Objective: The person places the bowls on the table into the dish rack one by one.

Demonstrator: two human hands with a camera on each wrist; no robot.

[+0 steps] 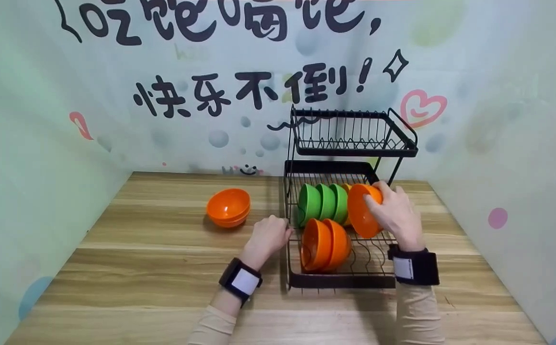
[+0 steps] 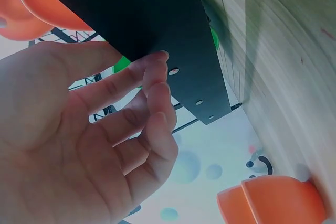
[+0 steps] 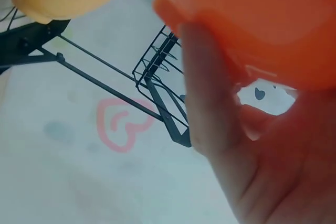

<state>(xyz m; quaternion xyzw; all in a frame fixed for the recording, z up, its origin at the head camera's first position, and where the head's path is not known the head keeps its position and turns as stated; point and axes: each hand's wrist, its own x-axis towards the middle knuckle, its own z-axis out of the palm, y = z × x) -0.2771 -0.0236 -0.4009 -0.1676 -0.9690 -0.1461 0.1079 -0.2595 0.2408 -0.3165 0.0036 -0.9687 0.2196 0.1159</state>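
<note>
My right hand (image 1: 400, 213) grips an orange bowl (image 1: 361, 218) by its rim, tilted on its side over the right half of the dish rack's lower tier. In the right wrist view, that bowl (image 3: 273, 30) fills the upper right. At the left side of the black dish rack (image 1: 342, 281), my left hand (image 1: 269, 237) holds the edge, its fingers curled against the dark side panel (image 2: 173, 35) in the left wrist view. Two orange bowls (image 1: 315, 245) stand on edge at the rack's front. Behind them are green bowls (image 1: 309, 203) and a partly hidden yellow bowl (image 1: 346, 188).
Two nested orange bowls (image 1: 228, 207) sit on the wooden table (image 1: 163, 268), left of the rack. An upper rack tier (image 1: 354, 152) rises over the back of the lower one. A printed cloth backdrop (image 1: 187, 143) encloses the table's back and sides.
</note>
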